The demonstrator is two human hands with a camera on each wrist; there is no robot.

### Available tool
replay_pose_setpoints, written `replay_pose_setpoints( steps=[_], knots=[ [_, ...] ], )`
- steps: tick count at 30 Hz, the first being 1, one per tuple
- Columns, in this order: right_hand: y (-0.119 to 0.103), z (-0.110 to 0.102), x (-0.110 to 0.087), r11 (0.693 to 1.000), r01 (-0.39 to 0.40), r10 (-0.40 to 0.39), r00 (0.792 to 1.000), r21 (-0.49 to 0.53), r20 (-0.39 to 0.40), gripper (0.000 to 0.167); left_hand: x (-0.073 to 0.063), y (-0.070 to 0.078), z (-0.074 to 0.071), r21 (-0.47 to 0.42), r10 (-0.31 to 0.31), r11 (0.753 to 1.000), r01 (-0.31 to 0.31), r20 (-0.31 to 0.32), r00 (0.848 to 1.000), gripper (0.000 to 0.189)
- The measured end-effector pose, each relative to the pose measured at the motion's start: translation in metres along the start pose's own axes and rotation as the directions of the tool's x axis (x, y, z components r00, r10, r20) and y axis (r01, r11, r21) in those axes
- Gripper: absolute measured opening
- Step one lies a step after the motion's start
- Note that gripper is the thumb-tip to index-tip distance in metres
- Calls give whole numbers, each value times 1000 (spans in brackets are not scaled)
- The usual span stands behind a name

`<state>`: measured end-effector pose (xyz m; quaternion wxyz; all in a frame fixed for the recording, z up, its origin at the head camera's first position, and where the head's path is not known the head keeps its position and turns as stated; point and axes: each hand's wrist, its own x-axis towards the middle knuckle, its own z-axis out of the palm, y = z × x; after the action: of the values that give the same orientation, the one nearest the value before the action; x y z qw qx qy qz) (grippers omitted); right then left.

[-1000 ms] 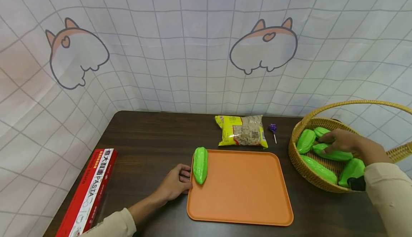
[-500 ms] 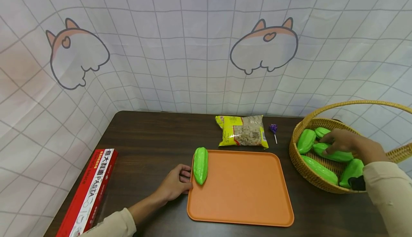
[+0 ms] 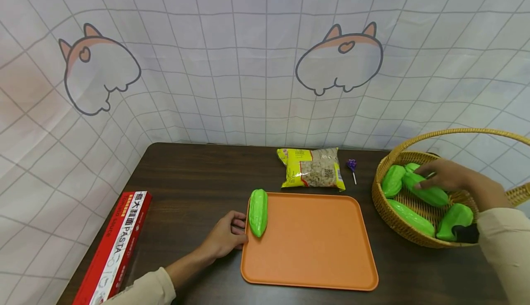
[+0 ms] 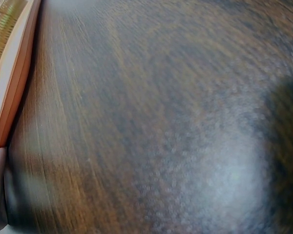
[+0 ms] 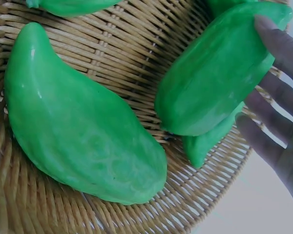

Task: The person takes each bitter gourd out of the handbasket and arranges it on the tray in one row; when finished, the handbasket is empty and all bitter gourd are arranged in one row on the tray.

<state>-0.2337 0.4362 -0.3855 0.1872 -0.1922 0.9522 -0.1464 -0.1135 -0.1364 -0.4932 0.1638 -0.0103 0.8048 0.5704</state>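
My left hand holds the left rim of an orange tray, its curled fingers and thumb at the edge. A long ridged green papaya-like fruit lies on the tray along that side. In the wicker basket at the right, my right hand grips another green papaya-like fruit, the thumb on top and other fingers along its side. Beneath that fruit, a further green fruit shows in part. A large green fruit lies apart from the hand on the basket's weave.
Behind the tray lie a yellow snack bag and a purple lollipop. A red pasta box stretches along the table's left side. The basket's tall handle arches over the right arm. A patterned curtain hangs behind the dark table.
My right hand has risen slightly and shifted right, and the fruit in its grip has turned to a steeper slant. The left hand and the tray stay where they were.
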Motion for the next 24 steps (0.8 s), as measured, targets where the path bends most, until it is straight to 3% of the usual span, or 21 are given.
replay_pose_setpoints(
  steps=[6, 16, 24],
  knots=[
    [-5, -3, -6, 999, 2, 0, 999, 50, -49, 57, 1, -1, 0, 9, 2, 1000, -2, 4, 1000, 56],
    [-7, -9, -18, 977, -56, 67, 997, 208, -44, 67, 0, 1, 0, -8, 6, 1000, -6, -2, 1000, 57],
    [-20, -11, -29, 977, -50, 68, 994, 207, -83, 68, 1, -1, 0, 0, 0, 1000, 0, 3, 1000, 56]
  ],
)
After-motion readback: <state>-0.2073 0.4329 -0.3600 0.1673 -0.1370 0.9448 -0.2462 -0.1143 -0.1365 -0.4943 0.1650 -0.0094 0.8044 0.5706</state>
